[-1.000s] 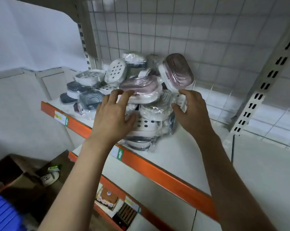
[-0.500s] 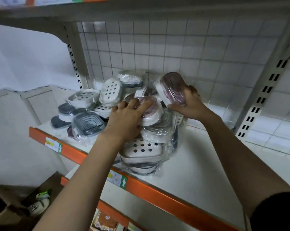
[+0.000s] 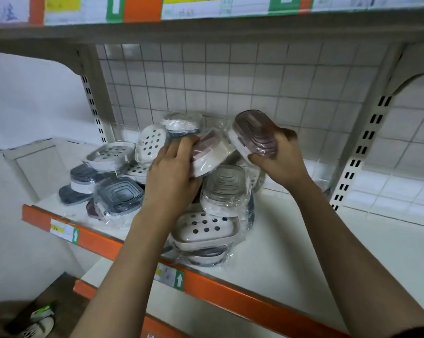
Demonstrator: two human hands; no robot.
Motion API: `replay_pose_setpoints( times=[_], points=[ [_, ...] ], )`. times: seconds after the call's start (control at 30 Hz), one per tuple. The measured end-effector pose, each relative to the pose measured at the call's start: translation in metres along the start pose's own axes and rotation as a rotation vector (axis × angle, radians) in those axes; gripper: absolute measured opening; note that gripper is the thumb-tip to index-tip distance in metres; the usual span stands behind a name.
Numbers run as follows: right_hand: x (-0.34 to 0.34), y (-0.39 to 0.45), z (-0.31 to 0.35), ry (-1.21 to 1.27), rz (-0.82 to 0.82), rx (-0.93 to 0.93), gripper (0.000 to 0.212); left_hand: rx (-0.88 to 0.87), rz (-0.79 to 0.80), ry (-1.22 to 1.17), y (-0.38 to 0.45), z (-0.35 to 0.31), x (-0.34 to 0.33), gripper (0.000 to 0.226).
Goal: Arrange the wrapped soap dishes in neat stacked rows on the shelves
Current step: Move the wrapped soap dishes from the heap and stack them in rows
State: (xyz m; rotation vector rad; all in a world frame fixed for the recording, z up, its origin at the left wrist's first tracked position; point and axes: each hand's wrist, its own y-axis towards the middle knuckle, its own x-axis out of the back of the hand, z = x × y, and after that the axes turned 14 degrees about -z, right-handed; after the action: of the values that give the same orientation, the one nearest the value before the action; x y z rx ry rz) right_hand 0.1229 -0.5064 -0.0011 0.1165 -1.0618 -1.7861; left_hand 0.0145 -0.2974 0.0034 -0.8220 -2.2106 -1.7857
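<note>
While our right hand (image 3: 278, 159) curled its fingers and thumb round a wrapped soap dish with a mauve lid (image 3: 253, 135), tilted on edge above the pile, our left hand (image 3: 172, 175) closed its grip on a second wrapped dish, mauve over a cream base (image 3: 207, 156), thumb under its rim and fingers bent over the top. Both forearms reached up from the lower edge of view, the left wrist bent slightly inward, the right wrist turned so that the knuckles faced away from us.

Just below the two held dishes lay a clear-lidded dish in its wrap (image 3: 224, 189), and below that a cream dish with round drain holes (image 3: 206, 229), resting on more wrapped dishes near the front lip. To the left sat a loose heap: a grey square-ribbed dish (image 3: 119, 195), a perforated oval dish (image 3: 109, 156), another perforated one standing on edge (image 3: 150, 143), and dark ones beneath.

All of these lay on the white shelf (image 3: 291, 240), backed by a wire grid panel (image 3: 230, 81). Its orange front rail (image 3: 230, 297) carried price tags with a yellow patch and a white arrow on green (image 3: 179, 280); the writing on them was too blurred to read. Labels on the shelf above (image 3: 194, 4) were likewise illegible. A shoe (image 3: 39, 326) showed on the floor at lower left.
</note>
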Motion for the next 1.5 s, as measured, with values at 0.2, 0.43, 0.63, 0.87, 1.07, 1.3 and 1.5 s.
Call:
replay_pose_setpoints(
  times=[0.2,0.43,0.63,0.87,1.07,1.3,1.5],
  points=[
    [0.038,-0.052,0.018,0.107,-0.167,-0.132,0.067,0.107,-0.210,-0.293,-0.020,-0.014,0.005,0.055],
    [0.079,-0.127,0.023,0.054,-0.296,-0.239,0.062,0.100,-0.164,-0.462,-0.047,-0.046,0.011,0.057],
    [0.121,-0.184,0.015,-0.073,-0.340,-0.269,0.062,-0.082,-0.123,-0.497,-0.075,-0.066,0.002,0.048],
    [0.160,-0.208,0.008,-0.069,-0.295,-0.316,0.043,-0.103,-0.177,-0.560,-0.098,-0.097,-0.007,0.062],
    [0.195,-0.216,-0.021,-0.047,-0.289,-0.301,0.041,-0.022,-0.193,-0.536,-0.114,-0.138,-0.009,0.046],
    [0.283,-0.228,-0.078,-0.062,-0.201,-0.229,0.043,0.220,-0.006,-0.633,-0.155,-0.251,-0.012,0.059],
    [0.362,-0.248,-0.122,-0.099,-0.236,-0.242,0.039,0.098,0.115,-0.626,-0.196,-0.334,-0.023,0.072]
  ],
)
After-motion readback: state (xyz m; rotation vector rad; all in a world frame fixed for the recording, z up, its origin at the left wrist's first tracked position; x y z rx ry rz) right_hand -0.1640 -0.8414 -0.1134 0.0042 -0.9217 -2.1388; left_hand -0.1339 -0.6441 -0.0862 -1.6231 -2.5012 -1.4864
